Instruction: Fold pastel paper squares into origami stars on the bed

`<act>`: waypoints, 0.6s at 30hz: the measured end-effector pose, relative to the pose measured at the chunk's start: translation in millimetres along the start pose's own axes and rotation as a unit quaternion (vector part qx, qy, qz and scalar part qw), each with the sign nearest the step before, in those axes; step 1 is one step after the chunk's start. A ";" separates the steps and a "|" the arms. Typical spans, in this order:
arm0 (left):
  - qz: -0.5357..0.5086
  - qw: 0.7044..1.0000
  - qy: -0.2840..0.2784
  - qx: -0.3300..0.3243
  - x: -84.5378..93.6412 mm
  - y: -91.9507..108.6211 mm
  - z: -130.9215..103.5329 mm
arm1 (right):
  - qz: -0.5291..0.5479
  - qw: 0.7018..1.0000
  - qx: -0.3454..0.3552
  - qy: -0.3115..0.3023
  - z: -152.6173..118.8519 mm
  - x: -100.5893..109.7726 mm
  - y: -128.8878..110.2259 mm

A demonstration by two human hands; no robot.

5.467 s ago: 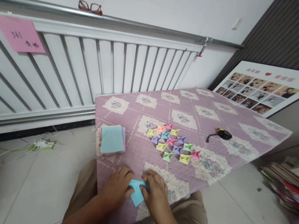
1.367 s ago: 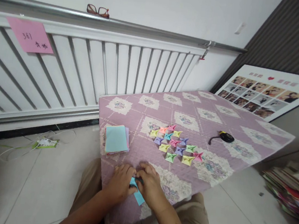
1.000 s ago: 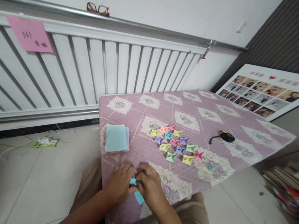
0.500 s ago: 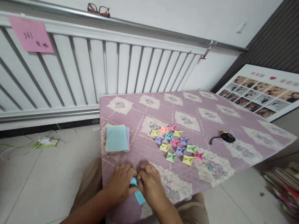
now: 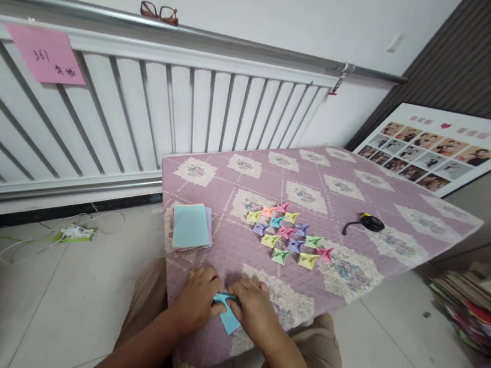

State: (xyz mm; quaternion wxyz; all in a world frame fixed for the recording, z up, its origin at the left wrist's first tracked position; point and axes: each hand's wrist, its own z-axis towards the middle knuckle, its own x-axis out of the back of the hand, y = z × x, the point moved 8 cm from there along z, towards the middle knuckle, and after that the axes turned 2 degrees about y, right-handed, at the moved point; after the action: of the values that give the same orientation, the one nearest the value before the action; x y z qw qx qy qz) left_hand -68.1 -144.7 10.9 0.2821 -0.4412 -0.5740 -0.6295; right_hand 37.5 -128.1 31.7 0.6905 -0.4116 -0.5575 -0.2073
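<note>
A partly folded blue paper lies at the near edge of the table, between my two hands. My left hand grips its left side, fingers curled. On the paper's right side, my right hand holds it with bent fingers; the fingertips partly hide the folds. Beyond my left hand sits a stack of square papers with a light blue sheet on top. Several small folded paper pieces in pink, yellow, green, blue and purple stand in rows past my right hand.
The table has a purple patterned cloth. A black object with a cord lies to the right. Behind is a white radiator; glasses rest on its pipe. A power strip is on the floor at left.
My right hand has shifted slightly right and its fingers have come down flatter over the blue paper. More of the blue paper shows between my hands. The view has moved slightly.
</note>
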 end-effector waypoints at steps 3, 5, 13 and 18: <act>-0.004 1.000 -0.010 0.003 2.1 1.3 -0.5 | 0.008 1.000 -0.013 -0.013 -3.9 1.9 9.1; -0.005 1.000 -0.017 0.004 2.8 1.5 -0.5 | 0.015 0.999 -0.021 -0.022 -5.2 2.3 13.9; -0.002 1.000 -0.027 0.006 0.0 -0.7 0.6 | 0.034 0.997 -0.054 -0.038 -9.7 5.9 19.8; 0.021 0.999 -0.040 -0.010 1.8 2.6 3.0 | 0.031 0.996 -0.072 -0.029 -17.2 3.5 23.1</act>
State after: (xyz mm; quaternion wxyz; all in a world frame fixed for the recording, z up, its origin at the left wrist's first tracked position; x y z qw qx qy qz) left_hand -66.0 -142.0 13.6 0.2677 -0.4811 -0.5689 -0.6110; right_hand 66.0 -128.0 26.5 0.6488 -0.4834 -0.5475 -0.2136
